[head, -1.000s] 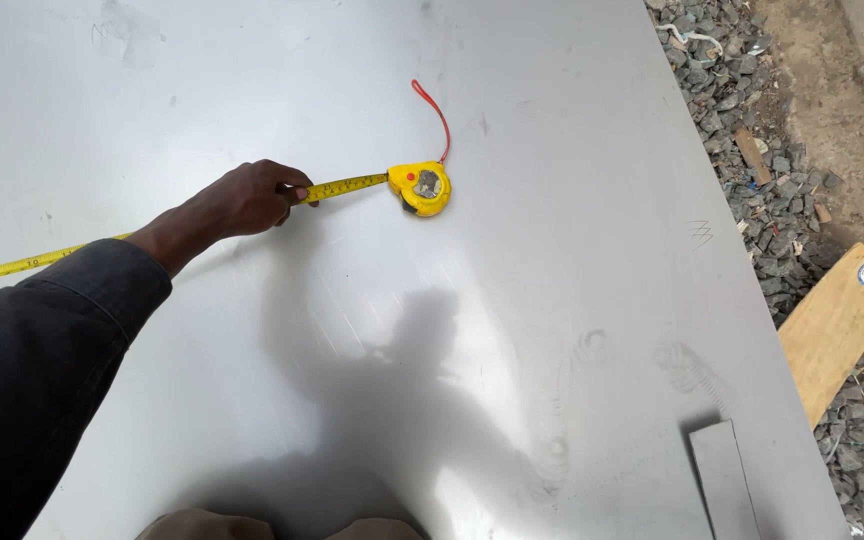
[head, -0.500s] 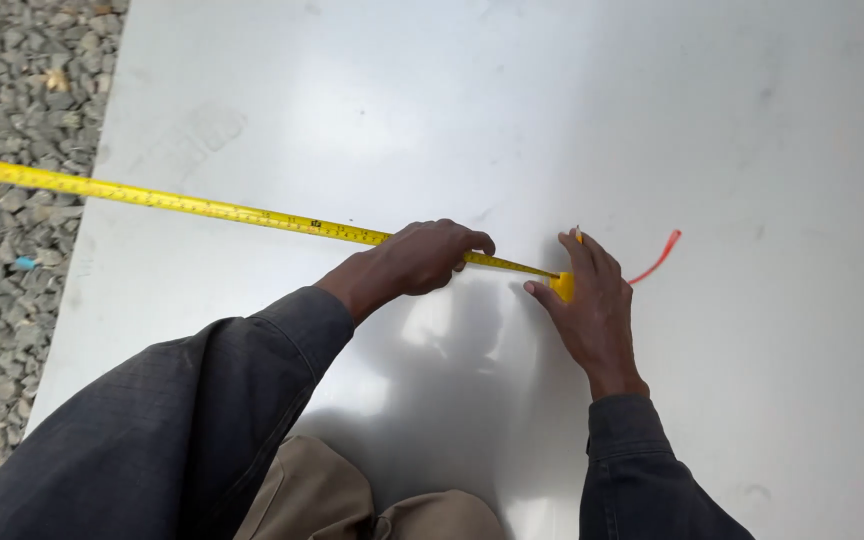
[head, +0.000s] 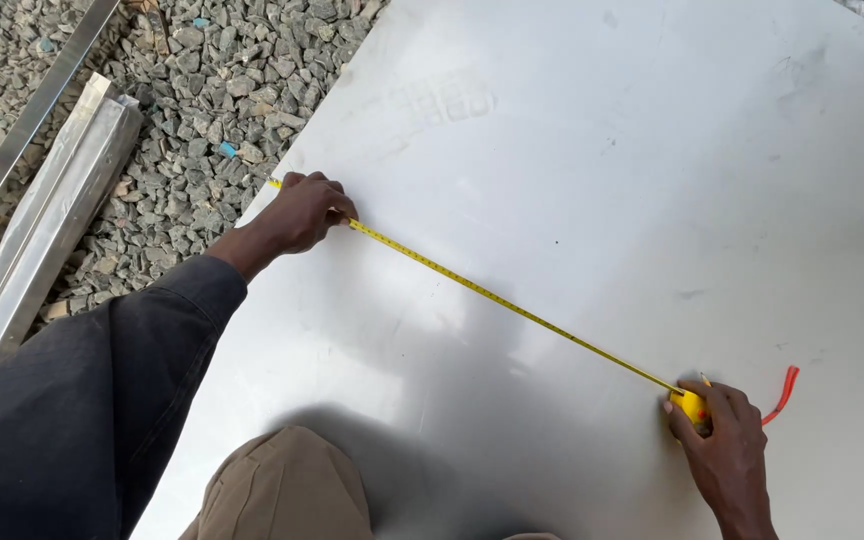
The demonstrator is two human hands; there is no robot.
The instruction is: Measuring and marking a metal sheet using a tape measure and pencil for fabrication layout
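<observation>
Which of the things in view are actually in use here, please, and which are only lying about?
In use:
- left hand, pinning the tape's end at the sheet's edge
- right hand, on the yellow tape measure
- tape blade, stretched between the hands
- metal sheet

Lying about:
- gravel
- wrapped metal bars
- metal strip

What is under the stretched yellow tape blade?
The metal sheet lies under the blade. The left hand covers its end; the right hand covers most of the case.
</observation>
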